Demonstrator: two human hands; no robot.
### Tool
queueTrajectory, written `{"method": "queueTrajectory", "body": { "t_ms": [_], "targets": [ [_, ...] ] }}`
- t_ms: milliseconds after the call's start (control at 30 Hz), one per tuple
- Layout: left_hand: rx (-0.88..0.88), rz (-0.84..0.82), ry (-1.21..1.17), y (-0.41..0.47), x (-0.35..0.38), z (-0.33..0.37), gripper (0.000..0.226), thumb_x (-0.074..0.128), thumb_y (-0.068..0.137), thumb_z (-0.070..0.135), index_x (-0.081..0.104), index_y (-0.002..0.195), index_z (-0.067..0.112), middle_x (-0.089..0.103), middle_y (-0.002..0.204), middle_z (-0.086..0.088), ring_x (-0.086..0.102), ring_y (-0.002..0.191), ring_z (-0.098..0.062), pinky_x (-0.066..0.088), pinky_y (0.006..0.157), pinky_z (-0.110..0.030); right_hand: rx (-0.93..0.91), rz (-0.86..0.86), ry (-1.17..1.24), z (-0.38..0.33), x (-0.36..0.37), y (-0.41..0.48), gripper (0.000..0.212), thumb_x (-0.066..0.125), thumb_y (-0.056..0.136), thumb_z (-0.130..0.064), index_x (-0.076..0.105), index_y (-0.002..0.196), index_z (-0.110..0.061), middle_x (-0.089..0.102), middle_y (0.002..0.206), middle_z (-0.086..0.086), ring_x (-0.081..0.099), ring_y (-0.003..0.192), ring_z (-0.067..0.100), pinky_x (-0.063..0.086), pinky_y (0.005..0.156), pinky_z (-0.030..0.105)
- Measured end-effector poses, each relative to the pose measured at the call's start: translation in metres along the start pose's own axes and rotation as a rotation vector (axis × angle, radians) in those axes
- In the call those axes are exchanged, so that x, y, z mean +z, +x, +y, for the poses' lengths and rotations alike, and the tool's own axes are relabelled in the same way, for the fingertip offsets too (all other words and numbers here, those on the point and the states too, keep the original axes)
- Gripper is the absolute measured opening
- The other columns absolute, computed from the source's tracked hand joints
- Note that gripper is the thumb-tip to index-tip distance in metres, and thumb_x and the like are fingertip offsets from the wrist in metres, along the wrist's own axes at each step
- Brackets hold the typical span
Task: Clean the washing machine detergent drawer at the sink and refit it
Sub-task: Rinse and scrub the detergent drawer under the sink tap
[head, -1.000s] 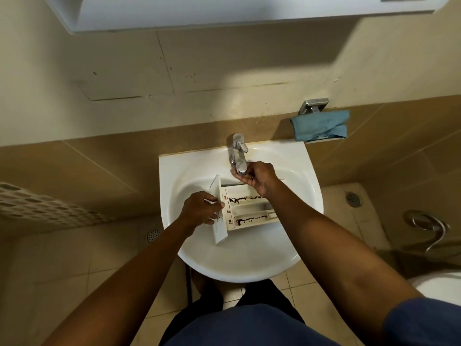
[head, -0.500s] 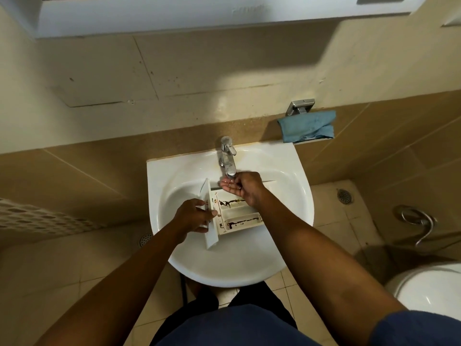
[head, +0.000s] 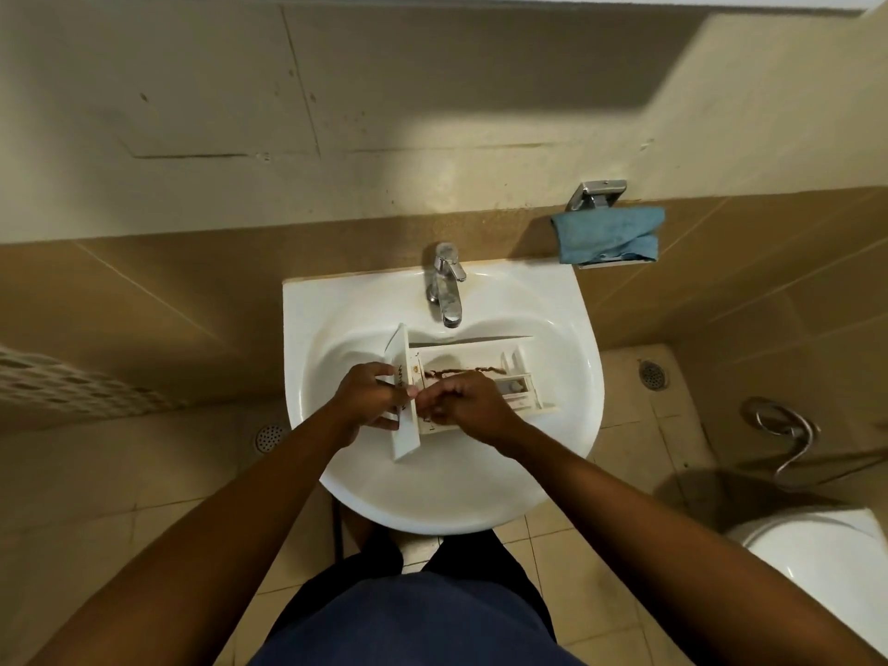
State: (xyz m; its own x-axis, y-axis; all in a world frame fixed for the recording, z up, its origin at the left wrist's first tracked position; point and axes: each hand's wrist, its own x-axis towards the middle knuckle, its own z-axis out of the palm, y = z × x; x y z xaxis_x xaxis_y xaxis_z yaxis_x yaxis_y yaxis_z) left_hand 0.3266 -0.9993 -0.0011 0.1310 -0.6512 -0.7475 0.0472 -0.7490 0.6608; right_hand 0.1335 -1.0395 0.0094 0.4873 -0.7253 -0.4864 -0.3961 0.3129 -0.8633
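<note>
A white detergent drawer (head: 473, 362) with brown grime streaks lies in the white sink (head: 567, 425), its front panel pointing left. My left hand (head: 370, 396) grips the front panel from the left side. Resting on the drawer's near compartments, my right hand (head: 468, 406) has its fingers bent down into them, fingertips close to my left hand. The chrome tap (head: 446, 288) stands at the back of the basin, above the drawer; I see no water stream.
A blue cloth (head: 608, 235) hangs on a chrome holder on the wall to the right of the sink. A white toilet (head: 817, 550) sits at lower right, with a hose (head: 788, 430) beside it. Floor drains show left and right.
My right hand has come away from the tap and moved down onto the near-left part of the drawer. My left hand keeps its hold on the front panel.
</note>
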Motion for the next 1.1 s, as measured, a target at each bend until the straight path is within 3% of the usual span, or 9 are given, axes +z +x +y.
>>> {"method": "queueTrajectory", "body": {
  "t_ms": [100, 200, 367, 500, 567, 667, 800, 933, 1100],
  "targets": [
    [-0.013, -0.006, -0.012, -0.001, 0.000, 0.001, 0.069, 0.088, 0.081, 0.014, 0.053, 0.140, 0.008, 0.073, 0.109, -0.019, 0.074, 0.091, -0.033, 0.064, 0.063, -0.041, 0.024, 0.097, 0.068, -0.009, 0.000, 0.019, 0.014, 0.069, 0.089, -0.002, 0.080, 0.097, -0.005, 0.078, 0.097, 0.015, 0.075, 0.093, 0.033, 0.060, 0.093, 0.051],
    [-0.021, -0.008, -0.010, -0.001, 0.000, 0.002, 0.067, 0.087, 0.081, 0.015, 0.054, 0.139, 0.008, 0.074, 0.109, -0.017, 0.074, 0.093, -0.033, 0.064, 0.063, -0.040, -0.059, 0.179, -0.003, -0.020, 0.011, 0.040, 0.030, 0.059, 0.090, 0.006, 0.078, 0.107, -0.010, 0.079, 0.101, 0.005, 0.074, 0.098, 0.022, 0.058, 0.096, 0.048],
    [-0.012, -0.010, -0.002, -0.002, 0.000, 0.002, 0.064, 0.086, 0.083, 0.013, 0.055, 0.138, 0.009, 0.073, 0.109, -0.017, 0.074, 0.090, -0.031, 0.064, 0.062, -0.039, -0.312, 0.127, -0.329, -0.003, 0.007, 0.006, 0.027, 0.060, 0.096, 0.003, 0.078, 0.111, -0.010, 0.078, 0.106, 0.004, 0.068, 0.089, -0.004, 0.053, 0.083, 0.018],
    [-0.004, -0.009, 0.003, -0.001, -0.001, 0.001, 0.068, 0.088, 0.081, 0.017, 0.054, 0.139, 0.010, 0.071, 0.117, -0.017, 0.074, 0.093, -0.033, 0.064, 0.063, -0.041, -0.286, 0.015, -0.362, 0.012, -0.002, -0.007, 0.020, 0.068, 0.090, 0.002, 0.082, 0.099, -0.011, 0.080, 0.098, 0.000, 0.074, 0.090, 0.011, 0.060, 0.085, 0.033],
    [-0.011, -0.014, -0.002, -0.001, -0.001, 0.002, 0.068, 0.088, 0.081, 0.018, 0.054, 0.139, 0.010, 0.071, 0.115, -0.017, 0.074, 0.093, -0.032, 0.065, 0.065, -0.042, -0.260, 0.104, -0.334, 0.005, -0.002, 0.011, 0.022, 0.065, 0.090, 0.001, 0.082, 0.094, -0.011, 0.080, 0.094, -0.001, 0.075, 0.086, 0.016, 0.061, 0.081, 0.037],
    [-0.023, -0.014, -0.012, -0.002, -0.001, 0.002, 0.066, 0.088, 0.081, 0.016, 0.054, 0.138, 0.009, 0.073, 0.112, -0.018, 0.075, 0.094, -0.032, 0.065, 0.067, -0.043, -0.343, 0.215, -0.433, -0.016, 0.006, 0.027, 0.030, 0.054, 0.091, -0.009, 0.080, 0.105, -0.008, 0.079, 0.104, 0.007, 0.074, 0.098, 0.021, 0.058, 0.090, 0.034],
    [-0.017, -0.012, -0.001, -0.003, -0.001, 0.004, 0.065, 0.087, 0.082, 0.017, 0.054, 0.138, 0.009, 0.072, 0.114, -0.017, 0.075, 0.092, -0.032, 0.065, 0.065, -0.041, -0.523, 0.111, -0.592, -0.011, 0.008, 0.004, 0.039, 0.049, 0.089, -0.003, 0.076, 0.117, -0.008, 0.077, 0.111, 0.011, 0.072, 0.101, 0.024, 0.057, 0.090, 0.030],
    [-0.012, -0.011, 0.017, -0.004, -0.001, 0.004, 0.068, 0.086, 0.083, 0.019, 0.052, 0.141, 0.010, 0.070, 0.119, -0.016, 0.074, 0.093, -0.030, 0.064, 0.061, -0.038, -0.515, 0.084, -0.673, 0.022, 0.002, -0.033, 0.043, 0.055, 0.086, 0.000, 0.076, 0.120, -0.014, 0.075, 0.120, 0.006, 0.068, 0.116, 0.024, 0.053, 0.103, 0.030],
    [-0.020, -0.007, 0.017, -0.006, 0.000, 0.006, 0.068, 0.087, 0.082, 0.018, 0.052, 0.140, 0.009, 0.071, 0.117, -0.017, 0.074, 0.093, -0.031, 0.065, 0.065, -0.042, -0.512, 0.120, -0.816, 0.001, -0.002, -0.001, 0.034, 0.056, 0.085, -0.006, 0.078, 0.111, -0.008, 0.078, 0.105, 0.012, 0.075, 0.093, 0.030, 0.062, 0.082, 0.038]
  ]
}}
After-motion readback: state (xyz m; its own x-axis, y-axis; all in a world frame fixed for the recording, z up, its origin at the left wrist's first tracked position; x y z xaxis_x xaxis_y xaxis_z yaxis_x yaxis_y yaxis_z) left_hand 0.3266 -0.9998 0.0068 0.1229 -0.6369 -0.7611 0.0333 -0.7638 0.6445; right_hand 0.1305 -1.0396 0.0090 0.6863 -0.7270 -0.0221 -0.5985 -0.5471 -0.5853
